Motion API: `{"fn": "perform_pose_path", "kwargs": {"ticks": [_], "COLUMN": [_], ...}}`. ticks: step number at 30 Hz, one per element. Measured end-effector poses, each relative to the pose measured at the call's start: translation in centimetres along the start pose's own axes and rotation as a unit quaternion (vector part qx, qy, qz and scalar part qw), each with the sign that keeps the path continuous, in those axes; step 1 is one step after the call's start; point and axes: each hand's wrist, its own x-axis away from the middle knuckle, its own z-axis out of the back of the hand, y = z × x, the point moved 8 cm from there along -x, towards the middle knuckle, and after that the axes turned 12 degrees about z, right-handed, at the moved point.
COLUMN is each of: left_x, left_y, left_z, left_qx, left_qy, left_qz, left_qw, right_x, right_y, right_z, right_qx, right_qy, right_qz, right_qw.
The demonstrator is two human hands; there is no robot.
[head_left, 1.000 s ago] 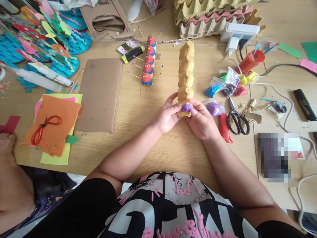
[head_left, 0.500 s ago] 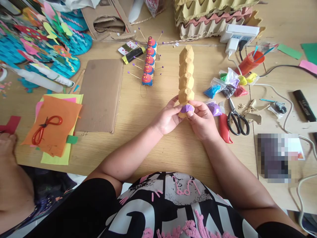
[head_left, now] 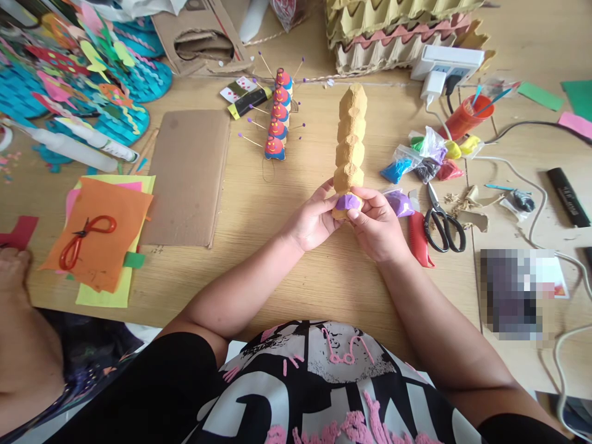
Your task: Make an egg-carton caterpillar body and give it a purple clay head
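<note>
A yellow strip of egg carton cups (head_left: 350, 139) points away from me, its near end between my two hands. Purple clay (head_left: 348, 201) covers the top of the nearest cup. My left hand (head_left: 317, 219) is closed round the strip's left side, its thumb at the clay's edge. On the other side my right hand (head_left: 377, 225) grips the same end, thumb and forefinger against the clay. Just right of that hand lie a bag of purple clay (head_left: 400, 202), a red craft knife (head_left: 420, 240) and black-handled scissors (head_left: 444, 225).
A painted egg-carton caterpillar (head_left: 278, 114) with pins stands behind a cardboard sheet (head_left: 187, 176). Egg trays (head_left: 398, 37) are stacked at the back. Clay bags (head_left: 420, 157) and a red cup (head_left: 472, 117) are at right. Another person's hand (head_left: 13, 268) rests at far left.
The strip's far end has swung slightly to the right. The purple clay looks a little more spread over the near cup; both hands keep their hold.
</note>
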Motion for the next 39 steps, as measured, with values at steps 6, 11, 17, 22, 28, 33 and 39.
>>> {"fn": "perform_pose_path", "kwargs": {"ticks": [6, 11, 17, 22, 28, 33, 39], "left_x": [-0.1, -0.1, 0.2, 0.1, 0.0, 0.0, 0.0], "left_y": [0.1, 0.0, -0.1, -0.2, -0.2, -0.3, -0.5], "left_z": [0.2, 0.5, -0.3, 0.1, 0.0, 0.1, 0.2], "left_qx": [0.011, 0.006, -0.013, -0.041, -0.061, -0.069, -0.065], "left_qy": [0.000, 0.022, 0.010, 0.030, 0.015, 0.024, 0.028], "left_qz": [-0.004, -0.019, -0.036, -0.040, -0.041, -0.038, -0.044], "left_qw": [1.000, 1.000, 0.999, 0.998, 0.997, 0.997, 0.997], "right_x": [0.0, 0.0, 0.0, 0.0, 0.1, 0.2, 0.1], "right_y": [0.3, 0.7, 0.8, 0.7, 0.7, 0.9, 0.9], "right_z": [-0.2, 0.6, 1.0, 0.6, 0.6, 0.9, 1.0], "right_qx": [-0.028, -0.026, -0.034, -0.019, -0.034, -0.026, -0.019], "right_qy": [-0.013, 0.018, 0.037, 0.018, 0.027, 0.032, 0.019], "right_qz": [-0.020, -0.019, 0.002, -0.002, -0.015, -0.019, -0.009], "right_qw": [0.999, 0.999, 0.999, 1.000, 0.999, 0.999, 1.000]}}
